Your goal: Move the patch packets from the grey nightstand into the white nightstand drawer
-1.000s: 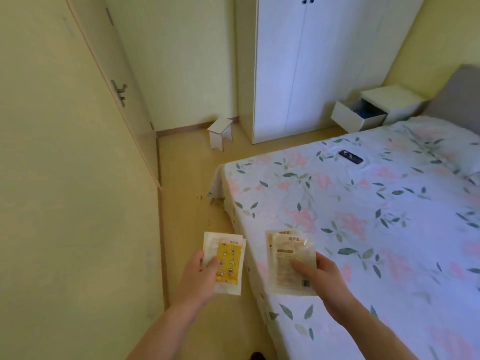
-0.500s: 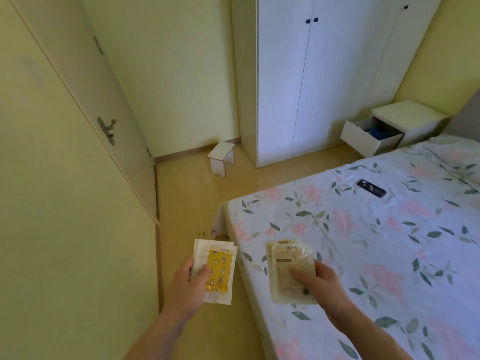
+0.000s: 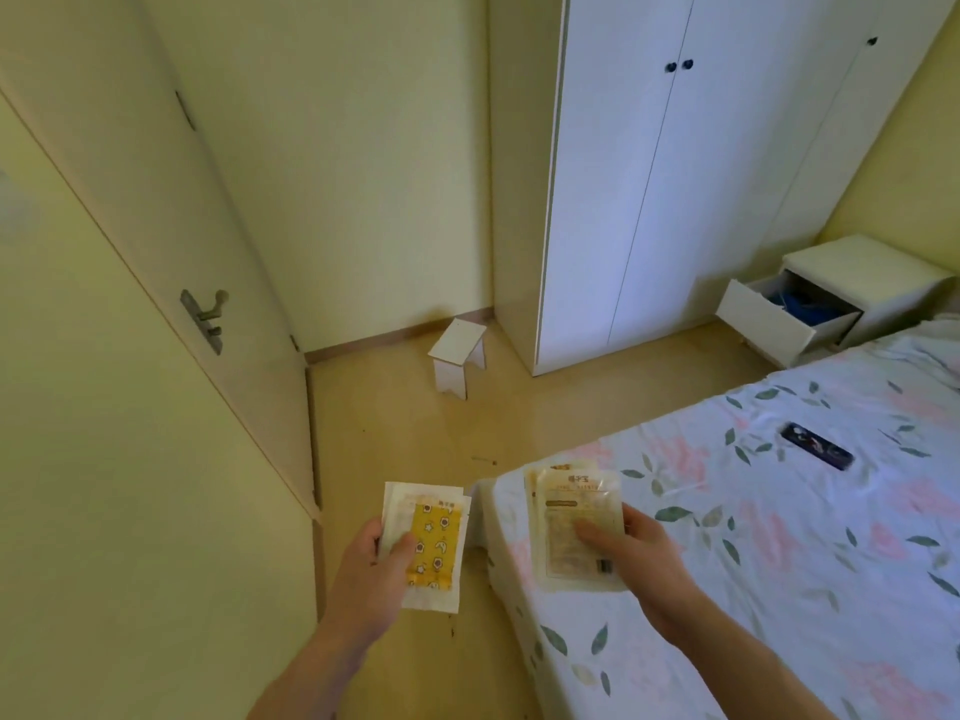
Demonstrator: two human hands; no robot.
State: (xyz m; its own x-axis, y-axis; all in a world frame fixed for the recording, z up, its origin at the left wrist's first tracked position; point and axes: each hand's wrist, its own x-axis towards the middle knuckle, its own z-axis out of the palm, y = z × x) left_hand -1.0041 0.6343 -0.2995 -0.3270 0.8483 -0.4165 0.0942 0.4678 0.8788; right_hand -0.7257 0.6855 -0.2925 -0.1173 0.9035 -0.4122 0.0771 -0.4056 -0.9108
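Two small stacks of patch packets are carried, one per hand. The yellow-printed packets (image 3: 434,545) are pinched in the left hand (image 3: 371,574), thumb laid across the front, fingers behind. The pale packets (image 3: 574,527) are clamped in the right hand (image 3: 641,569), thumb on top. Each stack appears to hold more than one packet, slightly fanned; an exact count cannot be made.

White nightstand (image 3: 862,275) noted at far right beside the wardrobe (image 3: 675,174), well apart from the hands. Its drawer (image 3: 769,324) stands pulled open, something blue inside. Grey nightstand not in view.

Risks, judged: the packets are thin and slick, held only at their lower edges; a lower packet could slip out of a fanned stack in transit and drop to the floor (image 3: 405,433). Both hands are occupied, so a dropped packet could not be retrieved without setting something down.

Surroundings: the bed (image 3: 753,537) with floral sheet lies between the hands and the drawer; its corner must be rounded. A small white stool (image 3: 460,356) stands near the wardrobe, beside the likely path. A dark phone-like object (image 3: 815,445) rests on the bed. Closed door (image 3: 171,262) at left.
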